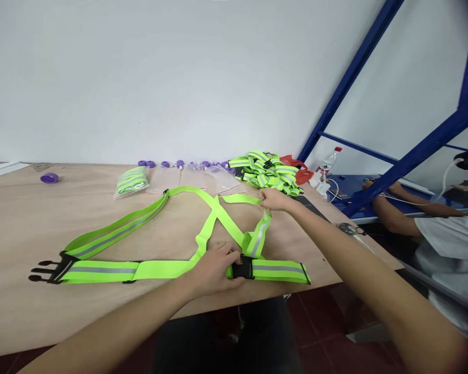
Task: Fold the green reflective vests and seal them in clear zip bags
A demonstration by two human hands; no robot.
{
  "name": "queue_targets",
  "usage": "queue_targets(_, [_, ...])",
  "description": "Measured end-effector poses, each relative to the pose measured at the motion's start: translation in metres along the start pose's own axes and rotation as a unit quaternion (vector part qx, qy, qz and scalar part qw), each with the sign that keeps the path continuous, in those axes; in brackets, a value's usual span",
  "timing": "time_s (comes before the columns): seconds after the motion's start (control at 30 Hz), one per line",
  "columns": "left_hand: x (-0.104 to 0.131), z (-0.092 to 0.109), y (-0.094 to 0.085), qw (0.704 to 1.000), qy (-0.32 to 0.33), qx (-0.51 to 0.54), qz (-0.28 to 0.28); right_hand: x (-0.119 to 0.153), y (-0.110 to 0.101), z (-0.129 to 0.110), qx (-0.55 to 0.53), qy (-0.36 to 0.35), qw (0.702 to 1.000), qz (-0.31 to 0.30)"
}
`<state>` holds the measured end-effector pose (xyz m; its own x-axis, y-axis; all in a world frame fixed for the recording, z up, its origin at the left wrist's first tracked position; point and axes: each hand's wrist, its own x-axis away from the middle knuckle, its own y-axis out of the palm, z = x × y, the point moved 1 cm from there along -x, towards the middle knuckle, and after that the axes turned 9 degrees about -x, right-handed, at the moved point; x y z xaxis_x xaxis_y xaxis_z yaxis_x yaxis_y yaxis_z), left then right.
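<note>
Now the right hand (272, 200), nearly closed, pinches the bright green harness (217, 209) spread on the wooden table (101, 317); the left hand (217, 266), half curled, holds its black buckle (245, 268).

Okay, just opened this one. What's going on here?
A person has a bright green strap harness spread on a wooden table. The right hand grips one of its straps, while the left hand is at a black buckle near the table's front edge. The pronged clip at the other end lies unfastened. Behind are a bagged green bundle and a loose pile of similar straps.
</note>
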<state>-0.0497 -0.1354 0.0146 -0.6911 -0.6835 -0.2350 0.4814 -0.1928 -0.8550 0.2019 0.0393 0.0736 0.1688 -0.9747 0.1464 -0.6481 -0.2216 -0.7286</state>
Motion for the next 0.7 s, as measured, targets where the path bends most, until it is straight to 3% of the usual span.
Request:
queue_targets(0.13, [0.001,-0.001,0.002,1.000,0.005,0.005,0.013,-0.003,-0.016,0.003,-0.111,0.037,0.992,0.036])
queue_targets(0.3, [0.002,-0.003,0.003,1.000,0.000,0.004,0.016,0.004,-0.026,-0.001,-0.257,0.030,0.965,-0.032])
queue_targets(0.4, [0.001,-0.002,0.003,1.000,-0.002,0.010,0.013,0.006,-0.029,-0.002,-0.319,0.016,0.947,-0.033])
queue_targets(0.53, [0.001,-0.001,0.001,1.000,0.000,0.019,0.014,0.000,-0.028,0.000,-0.354,0.004,0.935,0.031])
queue_targets(0.7, [0.001,0.000,0.002,1.000,-0.008,0.008,0.014,-0.015,-0.022,0.003,-0.309,-0.004,0.941,0.138])
